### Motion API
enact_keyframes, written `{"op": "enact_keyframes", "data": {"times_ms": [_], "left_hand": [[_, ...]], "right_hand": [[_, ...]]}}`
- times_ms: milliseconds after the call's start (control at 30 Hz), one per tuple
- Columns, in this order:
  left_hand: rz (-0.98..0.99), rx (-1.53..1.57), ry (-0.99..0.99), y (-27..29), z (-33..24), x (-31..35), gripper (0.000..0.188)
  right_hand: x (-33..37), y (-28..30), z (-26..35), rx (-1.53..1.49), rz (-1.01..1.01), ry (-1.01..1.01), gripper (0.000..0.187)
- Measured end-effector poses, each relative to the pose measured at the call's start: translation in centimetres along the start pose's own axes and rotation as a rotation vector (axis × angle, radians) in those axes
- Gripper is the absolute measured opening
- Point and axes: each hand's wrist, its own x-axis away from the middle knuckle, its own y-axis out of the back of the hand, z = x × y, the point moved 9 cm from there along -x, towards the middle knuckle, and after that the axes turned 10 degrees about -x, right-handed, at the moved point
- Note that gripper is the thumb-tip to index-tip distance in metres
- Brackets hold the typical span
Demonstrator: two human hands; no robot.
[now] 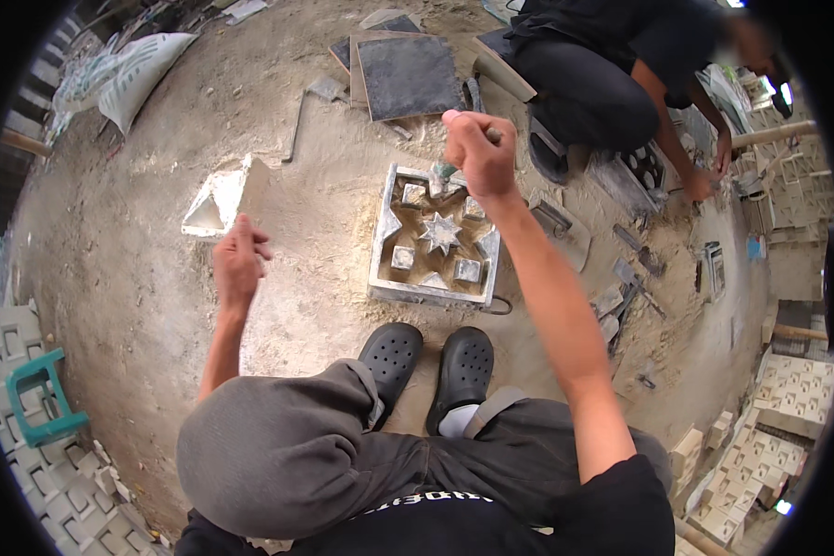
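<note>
My right hand (pixel 485 159) is closed round a small brush (pixel 442 174), its green part and pale tip showing below the fist. The tip is over the far edge of a square metal mould (pixel 386 278). Inside the mould are a raised eight-pointed star (pixel 440 233) and several square blocks, with brownish, damp-looking recesses between them. My left hand (pixel 238 264) has its fingers loosely apart, nothing visibly in them. Its forefinger reaches to the near corner of a white, powder-coated open container (pixel 247 190); whether it touches cannot be made out.
Dark square boards (pixel 408 76) lie beyond the mould. A trowel-like float (pixel 565 236) and scattered tools (pixel 635 278) are at right. Another person (pixel 588 74) crouches at far right beside a second mould (pixel 625 181). A green stool (pixel 42 398) and cast blocks stand left.
</note>
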Motion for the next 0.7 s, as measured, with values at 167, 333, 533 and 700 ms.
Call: {"op": "enact_keyframes", "data": {"times_ms": [167,333,533,700], "left_hand": [[-0.205,-0.077,-0.22,8.0,-10.4,0.3,0.051],[-0.253,-0.196,-0.46,12.0,-22.4,5.0,0.046],[0.107,-0.531,-0.596,6.1,-29.4,8.4,0.03],[0.36,-1.028,-0.66,-0.9,-30.5,10.4,0.036]], "right_hand": [[3.0,2.3,-7.2,0.242,-0.073,0.076,0.044],[2.9,3.5,-6.1,0.101,-0.148,-0.032,0.042],[2.5,4.4,-4.5,0.043,-0.213,0.087,0.043],[3.1,5.9,-7.4,-0.017,-0.207,0.035,0.042]]}}
